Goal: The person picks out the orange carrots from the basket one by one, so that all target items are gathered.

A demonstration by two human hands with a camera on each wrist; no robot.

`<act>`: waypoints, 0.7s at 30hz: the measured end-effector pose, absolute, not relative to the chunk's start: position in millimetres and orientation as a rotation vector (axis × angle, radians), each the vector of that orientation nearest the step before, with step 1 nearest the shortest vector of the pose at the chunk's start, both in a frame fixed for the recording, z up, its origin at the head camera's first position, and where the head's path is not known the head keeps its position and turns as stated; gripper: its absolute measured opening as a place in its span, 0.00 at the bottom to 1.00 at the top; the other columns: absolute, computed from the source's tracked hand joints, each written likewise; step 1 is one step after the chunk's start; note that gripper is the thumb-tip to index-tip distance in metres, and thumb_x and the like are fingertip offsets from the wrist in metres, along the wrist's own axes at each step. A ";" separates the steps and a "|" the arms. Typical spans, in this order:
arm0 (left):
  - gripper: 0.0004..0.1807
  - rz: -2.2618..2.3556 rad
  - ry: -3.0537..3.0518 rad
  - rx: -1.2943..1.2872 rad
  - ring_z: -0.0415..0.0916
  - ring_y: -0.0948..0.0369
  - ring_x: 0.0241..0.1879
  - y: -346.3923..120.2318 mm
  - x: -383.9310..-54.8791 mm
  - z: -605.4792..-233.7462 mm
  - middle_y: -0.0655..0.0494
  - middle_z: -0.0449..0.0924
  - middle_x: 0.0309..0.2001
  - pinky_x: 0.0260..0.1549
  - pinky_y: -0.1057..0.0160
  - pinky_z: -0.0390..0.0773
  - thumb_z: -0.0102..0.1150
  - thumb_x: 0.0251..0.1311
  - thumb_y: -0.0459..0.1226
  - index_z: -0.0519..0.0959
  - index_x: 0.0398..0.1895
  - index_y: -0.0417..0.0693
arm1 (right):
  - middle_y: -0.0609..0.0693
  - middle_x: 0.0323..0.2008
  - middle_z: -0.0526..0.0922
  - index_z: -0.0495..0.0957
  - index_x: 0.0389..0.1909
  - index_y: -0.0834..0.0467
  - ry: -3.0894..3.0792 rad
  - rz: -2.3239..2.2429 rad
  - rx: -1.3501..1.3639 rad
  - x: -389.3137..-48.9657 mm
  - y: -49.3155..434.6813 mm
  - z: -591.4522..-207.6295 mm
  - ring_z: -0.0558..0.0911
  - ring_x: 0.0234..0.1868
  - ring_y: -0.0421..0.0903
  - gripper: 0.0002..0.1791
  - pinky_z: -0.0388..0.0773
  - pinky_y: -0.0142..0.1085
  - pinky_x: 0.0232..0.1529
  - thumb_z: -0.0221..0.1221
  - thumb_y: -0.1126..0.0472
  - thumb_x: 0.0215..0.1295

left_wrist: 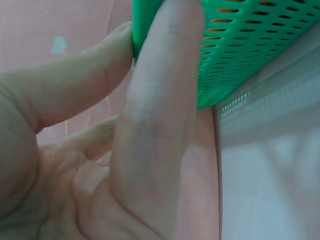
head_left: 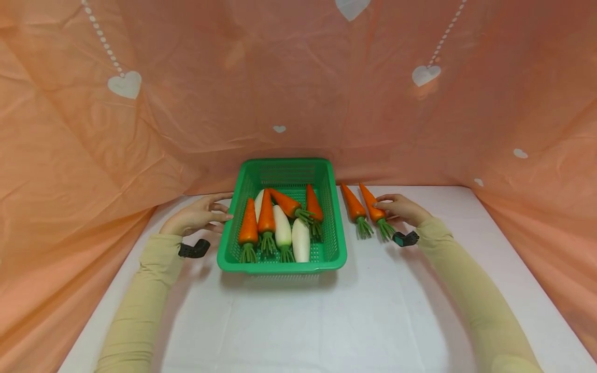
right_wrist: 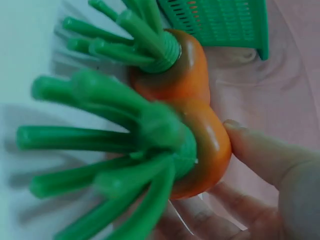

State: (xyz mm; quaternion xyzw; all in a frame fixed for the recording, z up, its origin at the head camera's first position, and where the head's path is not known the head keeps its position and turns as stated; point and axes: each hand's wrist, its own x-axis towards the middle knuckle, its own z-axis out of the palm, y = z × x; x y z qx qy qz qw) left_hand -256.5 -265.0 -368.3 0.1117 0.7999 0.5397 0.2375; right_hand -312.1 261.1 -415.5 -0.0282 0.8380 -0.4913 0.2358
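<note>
Pinching the outer carrot (head_left: pixel 370 200) between fingers of the right hand (head_left: pixel 400 208), on the bench (head_left: pixel 298 326), just right of a second carrot (head_left: pixel 353 203) and apart from the basket (head_left: pixel 342 233). Touching the basket's left side with spread fingers of the left hand (head_left: pixel 192 214). Facing four carrots (head_left: pixel 266 216) and three radishes (head_left: pixel 282 229) inside, then an orange cloth (head_left: pixel 298 77) behind.

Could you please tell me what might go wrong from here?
The right-hand grip is on the orange body of the outer carrot, which looks smooth and tapered, so it could slip or roll. The inner carrot lies close alongside and might get nudged. The left-hand grip touches the left side of the basket; a push there could shift it and the vegetables inside.
</note>
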 end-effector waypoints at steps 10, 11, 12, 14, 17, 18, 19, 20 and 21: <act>0.40 1.456 2.208 0.308 0.75 0.52 0.43 -263.9 -255.8 -365.2 0.34 0.63 0.55 0.46 0.42 0.76 0.57 0.66 0.33 0.46 0.76 0.47 | 0.50 0.33 0.79 0.61 0.65 0.73 2.356 -1.318 -0.094 -321.7 249.6 -412.2 0.78 0.32 0.44 0.32 0.79 0.38 0.42 0.53 0.54 0.71; 0.40 1.455 2.209 0.306 0.75 0.52 0.43 -263.9 -255.7 -365.0 0.34 0.63 0.55 0.46 0.42 0.76 0.57 0.66 0.33 0.47 0.76 0.47 | 0.50 0.34 0.80 0.61 0.65 0.72 2.359 -1.316 -0.092 -321.8 248.2 -411.8 0.78 0.33 0.44 0.32 0.79 0.39 0.43 0.54 0.54 0.71; 0.41 1.455 2.209 0.306 0.75 0.52 0.43 -263.6 -255.6 -364.7 0.34 0.63 0.55 0.46 0.42 0.76 0.57 0.66 0.33 0.46 0.76 0.47 | 0.50 0.34 0.80 0.61 0.65 0.72 2.368 -1.306 -0.095 -322.0 247.2 -411.5 0.79 0.32 0.45 0.32 0.79 0.39 0.43 0.54 0.53 0.71; 0.40 1.454 2.210 0.302 0.75 0.53 0.43 -263.1 -255.6 -364.1 0.34 0.63 0.55 0.46 0.41 0.76 0.57 0.66 0.33 0.47 0.76 0.47 | 0.52 0.35 0.80 0.62 0.65 0.73 2.387 -1.286 -0.102 -322.7 245.9 -411.1 0.79 0.33 0.46 0.32 0.79 0.42 0.44 0.54 0.53 0.71; 0.40 1.451 2.215 0.293 0.75 0.53 0.43 -262.7 -255.7 -363.9 0.34 0.63 0.55 0.46 0.41 0.76 0.57 0.66 0.32 0.47 0.76 0.47 | 0.54 0.36 0.79 0.63 0.64 0.72 2.404 -1.262 -0.079 -324.0 245.2 -411.8 0.79 0.34 0.49 0.31 0.79 0.42 0.45 0.54 0.53 0.71; 0.40 1.450 2.217 0.288 0.75 0.53 0.43 -262.7 -255.7 -363.9 0.34 0.63 0.55 0.46 0.41 0.76 0.57 0.66 0.33 0.47 0.76 0.47 | 0.55 0.36 0.79 0.63 0.64 0.72 2.414 -1.247 -0.076 -324.4 245.2 -411.8 0.78 0.34 0.49 0.31 0.80 0.42 0.45 0.54 0.53 0.71; 0.40 1.445 2.221 0.284 0.75 0.53 0.43 -262.7 -255.6 -364.0 0.34 0.63 0.55 0.46 0.42 0.76 0.57 0.66 0.33 0.47 0.76 0.48 | 0.55 0.36 0.79 0.64 0.64 0.73 2.418 -1.239 -0.072 -324.6 245.2 -412.0 0.78 0.34 0.49 0.31 0.80 0.41 0.44 0.54 0.52 0.71; 0.40 1.442 2.223 0.279 0.75 0.53 0.43 -262.6 -255.4 -363.9 0.33 0.62 0.56 0.46 0.42 0.76 0.57 0.66 0.33 0.47 0.76 0.48 | 0.55 0.36 0.78 0.64 0.63 0.73 2.419 -1.234 -0.065 -324.8 245.4 -412.2 0.78 0.34 0.49 0.31 0.80 0.39 0.43 0.54 0.52 0.71; 0.41 1.440 2.224 0.275 0.75 0.52 0.44 -262.6 -255.3 -363.9 0.33 0.62 0.56 0.46 0.43 0.77 0.57 0.66 0.33 0.47 0.76 0.48 | 0.55 0.36 0.78 0.64 0.63 0.73 2.423 -1.230 -0.058 -324.8 245.7 -412.3 0.78 0.34 0.49 0.31 0.80 0.38 0.41 0.54 0.52 0.71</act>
